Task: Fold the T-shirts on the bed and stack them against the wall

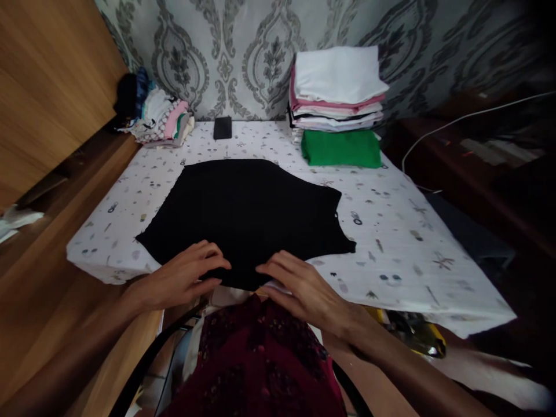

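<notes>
A black sleeveless garment [247, 214] lies spread out on the patterned white cloth, its narrower strapped end toward the right. My left hand [191, 275] rests on its near edge, fingers bent and the thumb apart from them. To the right, my right hand [297, 284] touches the same near edge with its fingertips, and a gap shows between thumb and forefinger. Part of the garment's near edge is hidden beneath both hands. Between them a bit of black fabric droops toward my body.
A tall stack of folded clothes [339, 75] stands at the back right, with a folded green cloth [341, 149] before it. Another clothes pile [160, 116] sits back left, near a small dark flat object [223, 128]. The white tablecloth [417, 255] overhangs the near edge. A wooden panel [56, 75] borders the left.
</notes>
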A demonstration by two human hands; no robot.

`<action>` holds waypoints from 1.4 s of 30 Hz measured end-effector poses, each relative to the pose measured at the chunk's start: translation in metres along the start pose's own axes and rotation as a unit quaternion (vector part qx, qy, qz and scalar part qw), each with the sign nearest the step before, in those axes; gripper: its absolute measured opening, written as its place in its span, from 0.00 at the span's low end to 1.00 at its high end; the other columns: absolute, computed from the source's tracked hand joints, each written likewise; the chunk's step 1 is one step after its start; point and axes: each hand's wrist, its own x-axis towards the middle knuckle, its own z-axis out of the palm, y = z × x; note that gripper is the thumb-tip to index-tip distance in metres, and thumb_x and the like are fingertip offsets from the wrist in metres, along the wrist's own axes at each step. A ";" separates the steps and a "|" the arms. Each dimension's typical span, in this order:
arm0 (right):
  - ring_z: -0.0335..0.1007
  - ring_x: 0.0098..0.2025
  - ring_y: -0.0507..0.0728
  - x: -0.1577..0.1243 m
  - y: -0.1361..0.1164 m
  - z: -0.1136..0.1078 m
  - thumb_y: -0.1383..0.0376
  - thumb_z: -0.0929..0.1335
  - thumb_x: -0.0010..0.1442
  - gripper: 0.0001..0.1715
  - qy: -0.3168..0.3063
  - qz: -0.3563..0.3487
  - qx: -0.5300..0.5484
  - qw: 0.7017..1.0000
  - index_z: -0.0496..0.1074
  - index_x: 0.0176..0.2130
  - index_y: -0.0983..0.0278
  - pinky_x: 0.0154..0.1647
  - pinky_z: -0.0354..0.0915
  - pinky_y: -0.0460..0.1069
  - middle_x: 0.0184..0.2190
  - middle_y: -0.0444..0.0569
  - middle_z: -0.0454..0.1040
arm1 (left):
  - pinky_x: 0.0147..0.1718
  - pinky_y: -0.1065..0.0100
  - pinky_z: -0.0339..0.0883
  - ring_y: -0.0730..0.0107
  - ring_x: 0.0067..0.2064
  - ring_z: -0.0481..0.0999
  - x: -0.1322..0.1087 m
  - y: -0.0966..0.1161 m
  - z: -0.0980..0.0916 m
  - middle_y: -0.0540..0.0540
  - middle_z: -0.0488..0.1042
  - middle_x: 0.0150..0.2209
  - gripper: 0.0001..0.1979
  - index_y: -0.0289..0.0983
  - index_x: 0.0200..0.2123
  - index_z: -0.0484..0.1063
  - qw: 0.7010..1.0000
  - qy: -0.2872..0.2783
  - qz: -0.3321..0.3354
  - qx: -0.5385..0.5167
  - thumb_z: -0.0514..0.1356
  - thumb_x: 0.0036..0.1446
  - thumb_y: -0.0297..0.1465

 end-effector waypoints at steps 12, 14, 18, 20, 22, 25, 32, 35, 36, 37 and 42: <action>0.64 0.33 0.55 0.000 0.001 -0.005 0.70 0.60 0.70 0.13 -0.035 0.007 -0.077 0.996 0.68 0.33 0.64 0.32 0.61 0.49 0.33 0.48 0.69 | 0.48 0.60 0.61 0.61 0.49 0.67 0.003 0.006 0.018 0.42 0.68 0.50 0.16 0.43 0.57 0.70 0.998 0.030 0.048 0.038 0.52 0.70 0.32; 0.64 0.33 0.55 -0.001 0.001 -0.006 0.69 0.60 0.71 0.14 -0.032 0.004 -0.068 0.997 0.68 0.33 0.64 0.33 0.61 0.49 0.32 0.48 0.69 | 0.47 0.59 0.59 0.61 0.49 0.66 0.005 0.010 0.023 0.42 0.68 0.49 0.14 0.43 0.54 0.72 0.995 0.029 0.070 0.062 0.53 0.69 0.32; 0.67 0.39 0.57 0.001 0.007 -0.012 0.66 0.61 0.70 0.11 -0.003 0.007 -0.068 0.998 0.72 0.39 0.64 0.40 0.64 0.53 0.38 0.51 0.71 | 0.46 0.59 0.57 0.63 0.45 0.67 0.008 0.021 0.023 0.44 0.70 0.46 0.12 0.42 0.48 0.75 0.992 -0.015 0.102 0.069 0.52 0.70 0.32; 0.67 0.42 0.59 0.000 0.014 -0.016 0.64 0.63 0.69 0.10 0.014 0.022 -0.095 0.995 0.73 0.43 0.64 0.43 0.64 0.55 0.42 0.54 0.72 | 0.46 0.60 0.57 0.64 0.44 0.68 0.007 0.026 0.019 0.45 0.72 0.44 0.11 0.42 0.47 0.76 0.993 -0.034 0.097 0.058 0.53 0.69 0.33; 0.68 0.40 0.60 -0.004 0.023 -0.021 0.63 0.63 0.69 0.10 0.008 0.039 -0.124 0.991 0.73 0.41 0.63 0.41 0.64 0.56 0.40 0.53 0.72 | 0.48 0.60 0.57 0.64 0.44 0.70 0.005 0.029 0.013 0.47 0.74 0.40 0.11 0.43 0.46 0.76 0.994 -0.064 0.085 0.037 0.54 0.69 0.34; 0.67 0.34 0.57 -0.018 0.036 -0.031 0.63 0.62 0.69 0.13 -0.010 0.057 -0.125 0.990 0.72 0.34 0.61 0.35 0.63 0.53 0.33 0.50 0.70 | 0.50 0.60 0.58 0.65 0.42 0.72 -0.002 0.022 0.001 0.48 0.76 0.36 0.12 0.43 0.46 0.76 0.994 -0.092 0.058 -0.011 0.53 0.70 0.35; 0.68 0.35 0.57 -0.027 0.021 -0.029 0.63 0.64 0.69 0.12 0.014 0.061 -0.086 0.994 0.73 0.34 0.60 0.36 0.66 0.53 0.35 0.51 0.72 | 0.47 0.61 0.63 0.61 0.44 0.71 -0.040 -0.050 -0.033 0.43 0.74 0.41 0.16 0.39 0.42 0.76 0.987 0.080 -0.114 0.084 0.50 0.68 0.40; 0.70 0.43 0.60 -0.014 0.001 -0.009 0.63 0.67 0.67 0.08 0.020 0.004 -0.081 0.996 0.75 0.44 0.62 0.44 0.67 0.56 0.43 0.54 0.74 | 0.40 0.65 0.65 0.63 0.38 0.71 -0.062 -0.077 -0.043 0.46 0.72 0.37 0.17 0.41 0.37 0.75 0.978 0.061 -0.176 0.093 0.52 0.66 0.45; 0.69 0.45 0.61 -0.010 -0.004 -0.001 0.63 0.67 0.67 0.11 0.017 -0.015 -0.083 0.996 0.74 0.48 0.63 0.45 0.67 0.57 0.45 0.55 0.74 | 0.39 0.65 0.65 0.64 0.37 0.71 -0.069 -0.082 -0.045 0.46 0.71 0.37 0.17 0.41 0.37 0.74 0.976 0.057 -0.190 0.091 0.53 0.65 0.46; 0.69 0.46 0.62 -0.007 -0.008 0.005 0.63 0.68 0.66 0.13 0.013 -0.027 -0.087 0.996 0.73 0.51 0.63 0.46 0.68 0.58 0.47 0.56 0.74 | 0.39 0.66 0.65 0.64 0.37 0.71 -0.075 -0.087 -0.047 0.47 0.71 0.38 0.17 0.42 0.38 0.75 0.974 0.054 -0.199 0.090 0.54 0.64 0.47; 0.69 0.44 0.60 -0.005 -0.012 0.021 0.71 0.64 0.67 0.14 0.032 -0.014 -0.115 0.993 0.76 0.48 0.63 0.45 0.67 0.57 0.44 0.55 0.76 | 0.47 0.65 0.66 0.59 0.48 0.71 -0.094 -0.095 -0.045 0.46 0.71 0.46 0.16 0.44 0.47 0.73 0.977 0.050 -0.193 0.071 0.58 0.58 0.44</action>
